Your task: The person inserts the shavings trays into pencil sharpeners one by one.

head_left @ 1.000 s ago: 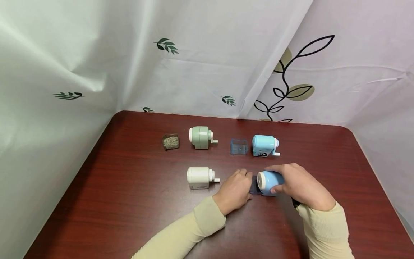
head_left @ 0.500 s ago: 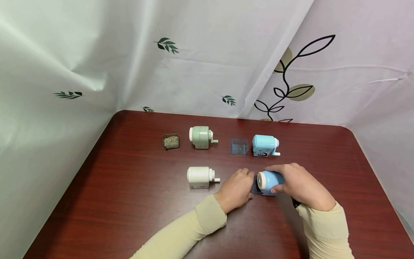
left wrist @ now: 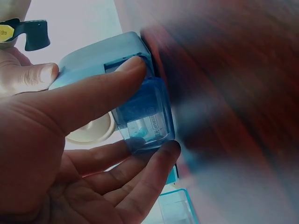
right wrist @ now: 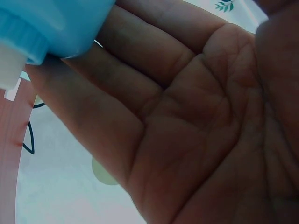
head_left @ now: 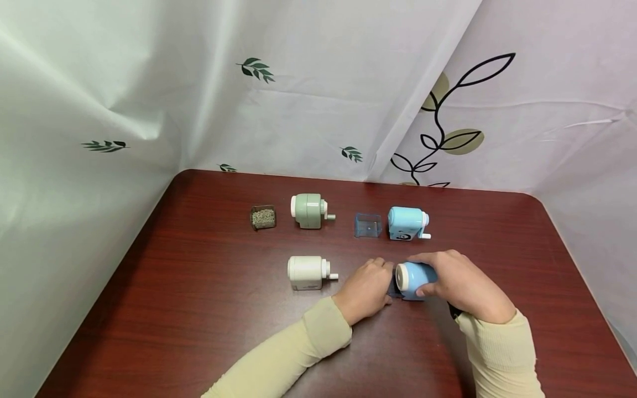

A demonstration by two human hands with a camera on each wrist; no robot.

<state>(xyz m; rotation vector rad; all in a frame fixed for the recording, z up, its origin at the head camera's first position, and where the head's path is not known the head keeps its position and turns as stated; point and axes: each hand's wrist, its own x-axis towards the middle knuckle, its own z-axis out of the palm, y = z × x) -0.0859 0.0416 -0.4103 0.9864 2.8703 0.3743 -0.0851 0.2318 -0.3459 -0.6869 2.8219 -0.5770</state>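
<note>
Blue plastic catches my eye first: a blue sharpener [head_left: 419, 276] sits right of the desk's [head_left: 199, 331] middle, its round white end facing left. Just under that end, a see-through blue drawer [left wrist: 150, 112] meets the opening in the body; how far in it sits, I can't tell.

The right hand [head_left: 465, 284] has its fingers and thumb round the body. The left hand [head_left: 365, 287] pinches the drawer, thumb on one side, fingers on the other.

What worries me is the angle. Were the drawer pushed while tilted, it could bind on the lip of the slot, and a harder shove might then skid the body across the smooth wood. The left thumb lies so near the opening that it could be nipped, I'd judge.

Beyond the hands stand a light blue sharpener [head_left: 405, 221] and, beside it, a see-through blue tray [head_left: 367, 233]. Leftward are a cream sharpener [head_left: 306, 271], a green sharpener [head_left: 308, 211] and a dark tray [head_left: 261, 208] of brownish crumbs, well apart from the work. A white leaf-printed sheet [head_left: 308, 121] hangs behind.
</note>
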